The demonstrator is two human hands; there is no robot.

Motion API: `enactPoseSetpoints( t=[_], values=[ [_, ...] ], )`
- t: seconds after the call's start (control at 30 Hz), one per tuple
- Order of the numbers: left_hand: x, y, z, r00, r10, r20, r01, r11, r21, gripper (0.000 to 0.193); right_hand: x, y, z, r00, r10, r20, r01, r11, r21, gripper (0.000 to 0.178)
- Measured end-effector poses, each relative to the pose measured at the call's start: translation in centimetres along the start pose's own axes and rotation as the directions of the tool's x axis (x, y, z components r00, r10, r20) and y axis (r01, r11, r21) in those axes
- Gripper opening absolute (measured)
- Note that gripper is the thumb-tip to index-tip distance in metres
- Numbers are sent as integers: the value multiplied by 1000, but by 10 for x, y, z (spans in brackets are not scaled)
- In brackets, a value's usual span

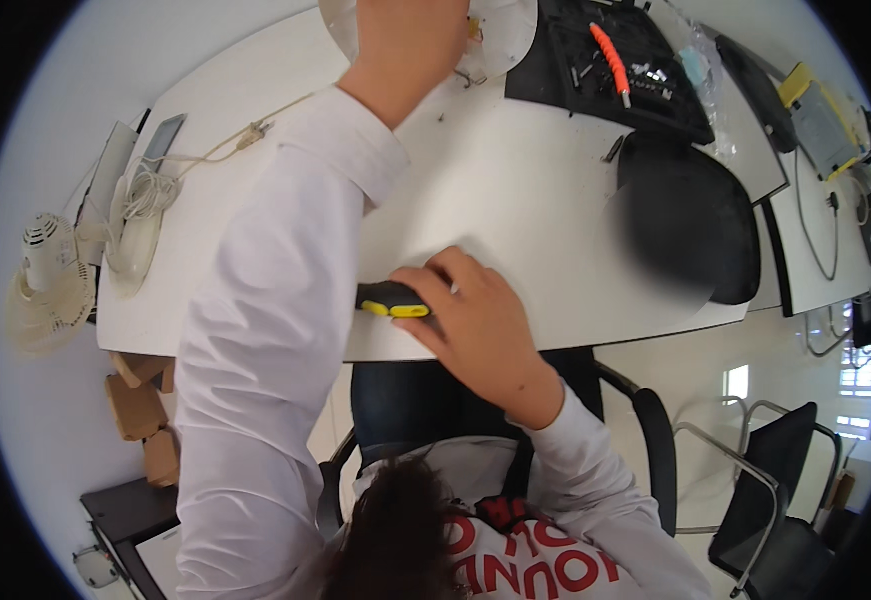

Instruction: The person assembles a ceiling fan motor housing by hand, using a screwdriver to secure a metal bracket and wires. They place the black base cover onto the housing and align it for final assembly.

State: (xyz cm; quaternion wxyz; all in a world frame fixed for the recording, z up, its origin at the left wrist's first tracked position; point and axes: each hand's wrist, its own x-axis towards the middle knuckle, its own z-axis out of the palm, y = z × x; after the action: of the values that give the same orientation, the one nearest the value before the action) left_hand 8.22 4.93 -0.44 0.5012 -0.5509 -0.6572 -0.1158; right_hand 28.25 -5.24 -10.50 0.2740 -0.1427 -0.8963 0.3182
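Observation:
My left arm stretches far forward in a white sleeve. My left hand [416, 45] lies over a white rounded part [506, 40] with small wires and bits inside it. Its fingers run past the top edge of the picture, so what they touch is hidden. Close to the table's near edge, my right hand [481, 325] is closed around a black and yellow tool handle [393, 300]. The handle lies sideways, low over the white table [546, 250]. Its far end disappears behind my left sleeve, so the tool's tip cannot be seen.
A black tool case [676, 110] with an orange flexible shaft [611, 58] and small bits lies at the far right. Nearer is a black rounded object [696, 220], partly blurred. Fan parts [51, 285] and a coiled white cord [151, 193] are at left. Chairs [781, 480] stand right.

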Motion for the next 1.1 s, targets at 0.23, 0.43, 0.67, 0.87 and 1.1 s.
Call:
enactPoseSetpoints(
  t=[0.23,0.43,0.67,0.87,1.1],
  values=[
    [2,-32,7,957,287,-27,-282,951,128,56,-35,10,-35,985,144,99,-174,769,615,38],
    [0,-45,6,918,392,-57,-380,912,154,51,-48,8,-49,922,385,32,-108,176,978,36],
    [4,-44,15,898,420,-128,-408,906,114,49,-49,16,-53,884,444,-148,-121,522,844,45],
    [2,-51,11,900,419,-116,-410,907,97,48,-38,18,-38,773,417,-478,165,595,787,31],
    [1,-48,21,880,427,-205,-416,904,96,42,-25,9,-35,850,314,-424,84,713,696,37]
  ],
)
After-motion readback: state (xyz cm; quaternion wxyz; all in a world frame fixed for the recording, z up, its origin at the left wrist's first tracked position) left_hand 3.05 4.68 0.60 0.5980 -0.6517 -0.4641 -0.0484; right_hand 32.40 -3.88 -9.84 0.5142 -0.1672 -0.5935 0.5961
